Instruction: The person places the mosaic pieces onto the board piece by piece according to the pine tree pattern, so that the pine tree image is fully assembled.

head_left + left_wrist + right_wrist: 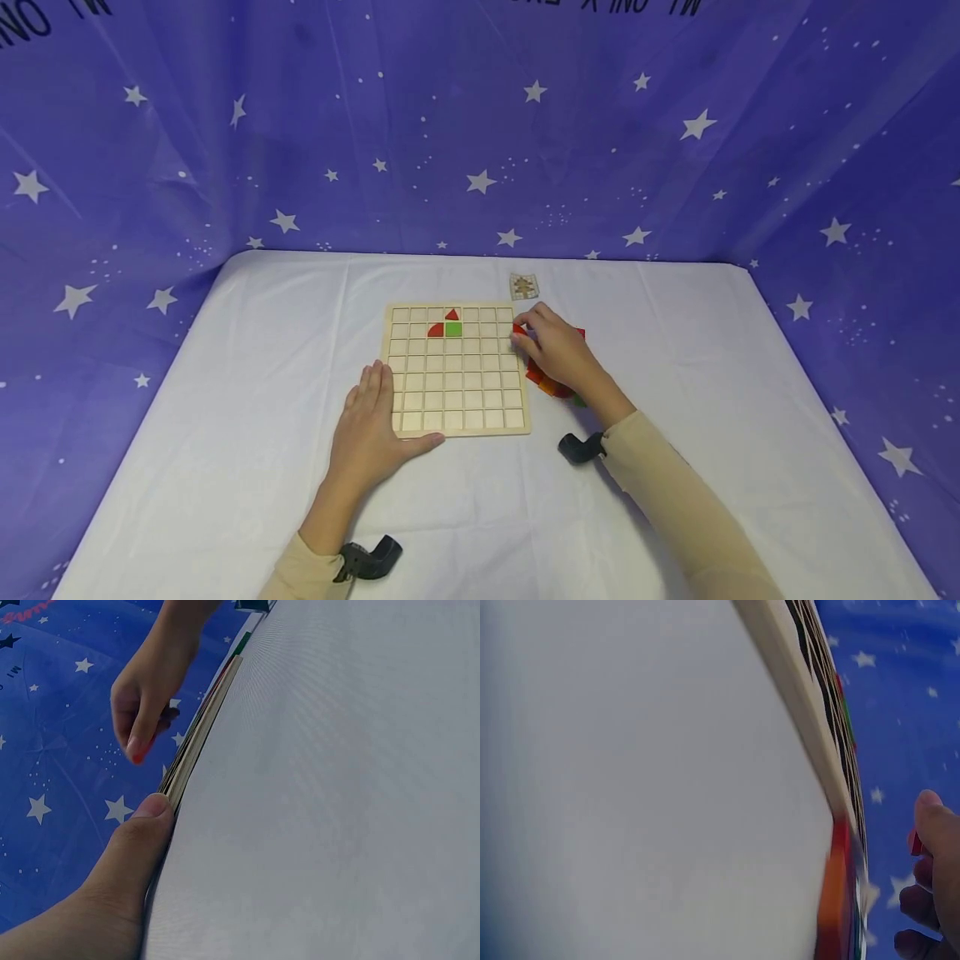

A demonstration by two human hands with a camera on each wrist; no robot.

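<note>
A wooden grid board [472,364] lies on the white cloth. In its upper rows sit a red triangle [452,315], a red quarter-round piece [437,331] and a green square [453,329]. My left hand [367,433] rests against the board's left edge and lower left corner, fingers straight, thumb [152,806] on the near edge. My right hand [558,346] pinches a red piece [518,330] above the board's right edge; in the right wrist view the red piece [916,841] shows between thumb and fingers. Its exact shape is hidden.
Red, orange and green pieces [547,384] lie right of the board, partly under my right hand. A small card with a tree-like pattern [524,287] lies beyond the board's upper right corner. A blue star-patterned sheet [480,125] hangs behind the table.
</note>
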